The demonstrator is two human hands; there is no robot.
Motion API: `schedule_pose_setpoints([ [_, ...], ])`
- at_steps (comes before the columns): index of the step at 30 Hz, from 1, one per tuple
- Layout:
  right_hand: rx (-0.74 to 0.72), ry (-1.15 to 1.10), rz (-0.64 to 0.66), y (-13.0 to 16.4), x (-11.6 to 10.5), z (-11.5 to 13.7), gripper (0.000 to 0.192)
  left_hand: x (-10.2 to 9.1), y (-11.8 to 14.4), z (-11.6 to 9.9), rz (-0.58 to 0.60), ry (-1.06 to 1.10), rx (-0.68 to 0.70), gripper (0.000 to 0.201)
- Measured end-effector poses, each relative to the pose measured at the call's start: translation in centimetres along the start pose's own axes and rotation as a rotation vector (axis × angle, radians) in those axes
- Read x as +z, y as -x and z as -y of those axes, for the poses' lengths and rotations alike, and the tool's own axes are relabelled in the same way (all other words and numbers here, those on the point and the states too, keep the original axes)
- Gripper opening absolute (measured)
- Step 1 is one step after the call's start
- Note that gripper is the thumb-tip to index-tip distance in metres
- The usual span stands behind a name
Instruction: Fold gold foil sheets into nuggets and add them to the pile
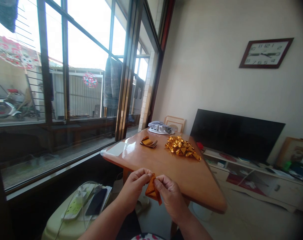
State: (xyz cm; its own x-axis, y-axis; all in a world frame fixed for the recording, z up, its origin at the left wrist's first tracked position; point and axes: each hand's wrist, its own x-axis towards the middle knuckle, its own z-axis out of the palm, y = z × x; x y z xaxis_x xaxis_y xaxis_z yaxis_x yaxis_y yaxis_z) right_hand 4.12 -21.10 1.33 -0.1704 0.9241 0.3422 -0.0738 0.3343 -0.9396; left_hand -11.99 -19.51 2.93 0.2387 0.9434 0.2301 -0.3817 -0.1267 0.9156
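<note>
A folded piece of orange-gold paper (153, 190) is held up between my two hands, just off the near edge of the wooden table (151, 163). My left hand (137, 182) pinches its upper left edge with thumb and forefinger. On the other side, my right hand (169, 190) grips it with the thumb pressed flat on its face. Farther along the tabletop lies a small stack of gold and brown paper sheets (148, 142). To its right is a heap of shiny folded gold paper pieces (182, 147).
At the table's far end rests a grey and white cloth bundle (160, 127). Left and below, a pale stool (53, 220) carries a power strip (76, 205), cables and a dark phone (96, 202). A television (236, 136) stands on a low cabinet at right; windows line the left.
</note>
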Motion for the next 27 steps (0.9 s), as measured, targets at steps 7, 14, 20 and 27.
schedule_pose_setpoints([
  [7,-0.02,0.021,0.001,0.03,-0.11,0.29,0.034,-0.35,-0.09,0.23,0.047,0.077,-0.031,0.018],
  [14,-0.032,0.008,0.002,0.07,0.01,0.51,0.033,-0.11,0.1,0.04,0.075,0.264,-0.128,0.017],
  [20,-0.037,0.015,0.0,0.18,0.14,0.74,0.034,0.26,0.24,-0.32,0.049,0.375,-0.14,0.026],
  [27,-0.034,0.011,-0.016,0.1,0.14,0.52,0.036,0.07,0.17,0.03,0.098,0.332,-0.103,0.02],
])
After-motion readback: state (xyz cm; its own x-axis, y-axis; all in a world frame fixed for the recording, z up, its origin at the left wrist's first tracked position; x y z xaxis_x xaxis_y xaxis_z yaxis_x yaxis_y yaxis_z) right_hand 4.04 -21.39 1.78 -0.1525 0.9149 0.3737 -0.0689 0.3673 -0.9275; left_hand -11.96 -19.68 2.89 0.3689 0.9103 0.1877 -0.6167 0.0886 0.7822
